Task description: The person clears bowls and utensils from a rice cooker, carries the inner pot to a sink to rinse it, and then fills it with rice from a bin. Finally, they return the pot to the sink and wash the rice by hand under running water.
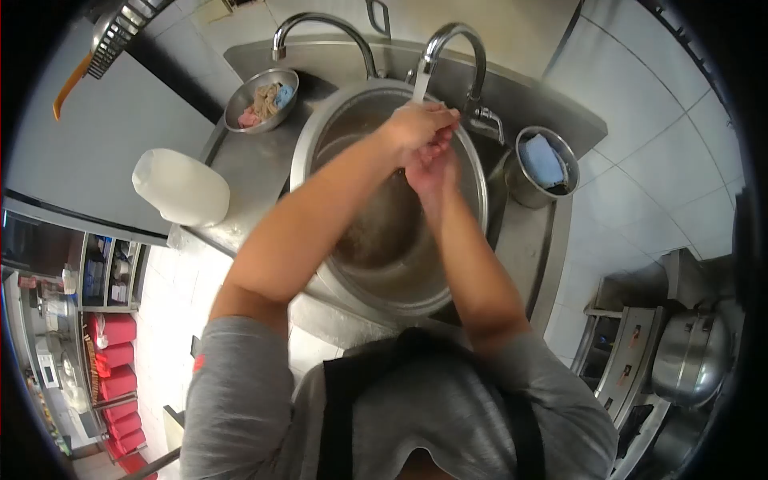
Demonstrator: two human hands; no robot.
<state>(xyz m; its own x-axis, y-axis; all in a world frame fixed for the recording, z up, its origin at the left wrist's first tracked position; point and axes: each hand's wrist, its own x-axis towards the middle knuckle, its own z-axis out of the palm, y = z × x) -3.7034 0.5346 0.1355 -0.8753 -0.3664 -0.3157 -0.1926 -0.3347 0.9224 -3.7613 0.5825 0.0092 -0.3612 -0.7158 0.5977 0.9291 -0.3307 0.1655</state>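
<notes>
Both of my hands are together over the far rim of a large round metal pot (pixel 302 164), under a stream of water (pixel 420 86) from the right faucet (pixel 458 32). My left hand (pixel 418 126) lies on top, its fingers closed over the fingers of my right hand (pixel 434 166). The right fingers are curled and partly hidden, so I cannot make out whether anything is between the hands. Murky brownish water (pixel 384 228) fills part of the pot, which stands in the sink.
A second faucet (pixel 324 20) arches at the back left. Nearby are a metal bowl of cloths (pixel 232 112) and a white plastic jug (pixel 180 188). To the right stands a metal container (pixel 524 188) holding a blue sponge (pixel 542 162). Red bins (pixel 118 356) line the far left.
</notes>
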